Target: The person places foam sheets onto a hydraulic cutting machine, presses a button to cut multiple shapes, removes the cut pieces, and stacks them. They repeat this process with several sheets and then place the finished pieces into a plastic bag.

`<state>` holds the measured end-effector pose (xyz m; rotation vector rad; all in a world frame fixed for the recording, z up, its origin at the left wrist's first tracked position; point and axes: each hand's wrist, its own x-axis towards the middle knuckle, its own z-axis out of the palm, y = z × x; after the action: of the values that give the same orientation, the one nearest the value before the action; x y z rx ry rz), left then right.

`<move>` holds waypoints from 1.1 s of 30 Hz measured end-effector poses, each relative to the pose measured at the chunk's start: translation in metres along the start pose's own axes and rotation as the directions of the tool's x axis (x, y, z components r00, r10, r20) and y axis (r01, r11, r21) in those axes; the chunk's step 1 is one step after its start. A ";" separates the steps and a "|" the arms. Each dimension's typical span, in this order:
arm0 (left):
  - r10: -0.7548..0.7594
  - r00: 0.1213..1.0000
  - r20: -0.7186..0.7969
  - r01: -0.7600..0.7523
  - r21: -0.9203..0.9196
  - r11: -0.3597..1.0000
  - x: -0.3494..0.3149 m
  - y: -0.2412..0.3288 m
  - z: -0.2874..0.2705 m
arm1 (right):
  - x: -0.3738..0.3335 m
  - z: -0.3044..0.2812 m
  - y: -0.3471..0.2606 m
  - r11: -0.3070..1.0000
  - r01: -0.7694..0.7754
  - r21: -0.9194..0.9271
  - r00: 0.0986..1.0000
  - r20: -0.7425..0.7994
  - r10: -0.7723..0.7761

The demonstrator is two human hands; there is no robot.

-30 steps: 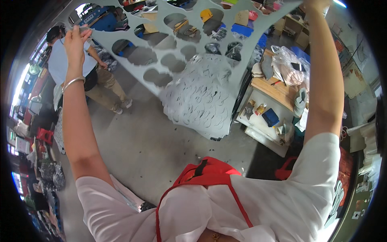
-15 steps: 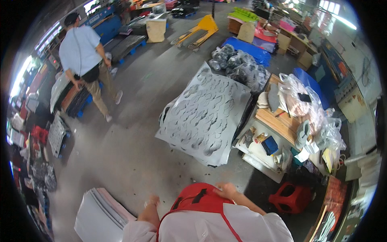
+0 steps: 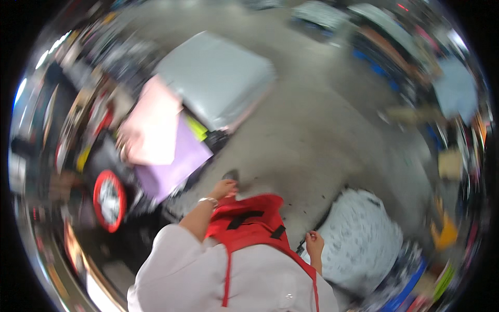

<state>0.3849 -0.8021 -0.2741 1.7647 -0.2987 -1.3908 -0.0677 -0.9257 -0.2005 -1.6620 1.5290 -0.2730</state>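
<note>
My left hand, with a pale bracelet at its wrist, hangs in front of the red apron, beside its left edge. Motion blurs its fingers, and no object shows in it. My right hand is held to the right of the apron, its fingers curled in with nothing visible between them. Beyond that hand lies a stack of light grey sheets with cut shapes all over; whether the hand touches it I cannot tell. A dark shoe shows just past my left hand.
Ahead to the left stand a large grey sheet stack, a pink sheet and a purple sheet. A red-rimmed round thing is at the left. Far right are a blurred person and a yellow pallet truck.
My view has swung to the left. The cut-sheet stack has shifted from ahead to my right side, and the pink and purple sheets have come into view. My right hand has curled.
</note>
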 end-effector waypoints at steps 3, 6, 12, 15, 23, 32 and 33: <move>-0.219 0.976 -0.021 0.211 -0.196 0.958 0.011 0.010 -0.017 | 0.021 0.049 -0.046 0.998 0.054 -0.026 0.973 0.228 -0.047; -0.273 0.928 -0.253 0.196 -0.291 0.936 0.050 0.024 -0.074 | 0.028 0.083 -0.100 0.983 0.135 -0.127 0.939 0.334 -0.085; -0.035 0.929 -0.369 -0.067 -0.259 0.964 0.206 0.057 -0.154 | 0.031 0.108 -0.209 0.906 -0.161 -0.391 0.819 0.460 0.344; 0.111 0.794 -0.598 -0.153 -0.020 0.988 0.296 0.077 -0.173 | 0.028 0.121 -0.244 0.912 -0.301 -0.279 0.812 0.426 0.398; -0.369 0.728 -0.578 0.065 -0.478 0.876 0.367 0.129 -0.179 | 0.024 0.146 -0.294 0.778 -0.547 -0.308 0.697 0.346 0.628; -0.561 0.827 0.027 0.182 -0.958 0.222 0.373 0.175 -0.222 | 0.010 0.158 -0.264 0.809 -0.577 -0.108 0.766 0.273 0.582; -0.499 0.866 -0.008 0.176 -0.931 0.320 0.373 0.192 -0.224 | 0.008 0.160 -0.257 0.832 -0.546 -0.099 0.788 0.276 0.551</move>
<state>0.7729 -1.0546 -0.3837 1.0135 0.9619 -1.1336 0.2236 -0.8898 -0.1257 -1.1274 1.7011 0.2917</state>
